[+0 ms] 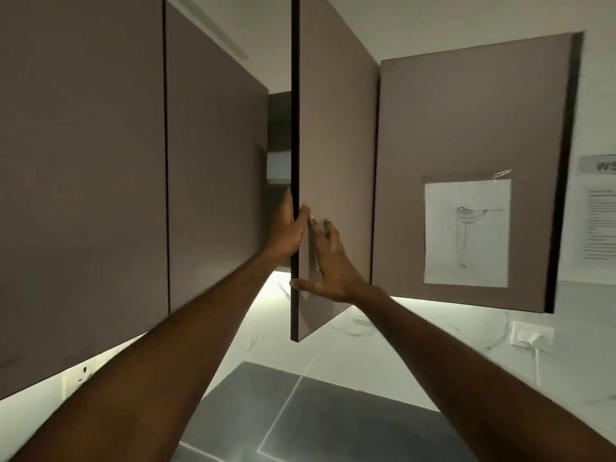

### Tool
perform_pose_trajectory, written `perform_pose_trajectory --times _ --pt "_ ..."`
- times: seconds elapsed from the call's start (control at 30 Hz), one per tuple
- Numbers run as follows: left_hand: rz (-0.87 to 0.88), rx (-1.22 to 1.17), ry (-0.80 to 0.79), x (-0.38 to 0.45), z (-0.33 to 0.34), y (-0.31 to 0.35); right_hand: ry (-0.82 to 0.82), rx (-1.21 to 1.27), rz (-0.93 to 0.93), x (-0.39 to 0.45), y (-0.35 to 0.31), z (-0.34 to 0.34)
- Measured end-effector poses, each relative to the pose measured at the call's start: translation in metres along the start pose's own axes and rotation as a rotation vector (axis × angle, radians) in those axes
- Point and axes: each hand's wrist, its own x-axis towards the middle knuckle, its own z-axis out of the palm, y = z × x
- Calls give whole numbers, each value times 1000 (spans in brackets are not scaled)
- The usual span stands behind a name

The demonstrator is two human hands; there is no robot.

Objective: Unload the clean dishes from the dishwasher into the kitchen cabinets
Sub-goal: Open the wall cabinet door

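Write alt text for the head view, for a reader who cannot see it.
Two bare hands hold an open upper cabinet door: the left hand grips its edge, the right hand lies flat on its face. A line drawing is taped to the next door.

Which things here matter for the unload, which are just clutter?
Job: open cabinet door, left hand gripping its edge, right hand flat on its face.
Bystanders: taped sketch, wall notice, socket, closed cabinet doors.
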Motion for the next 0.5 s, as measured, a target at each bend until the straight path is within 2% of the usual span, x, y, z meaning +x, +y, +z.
perform_pose_trajectory --times 0.13,0.3,0.4,0.5 --pt "-19 -42 -52 -21 45 34 163 -36 49 -27 -21 -29" --pt "109 74 -149 -28 98 71 455 16 153 -68 -14 -70" --pt "171 121 -198 -25 126 84 500 -19 185 -90 2 -95" --pt "246 208 -308 -22 146 78 503 -79 305 -107 23 -118"
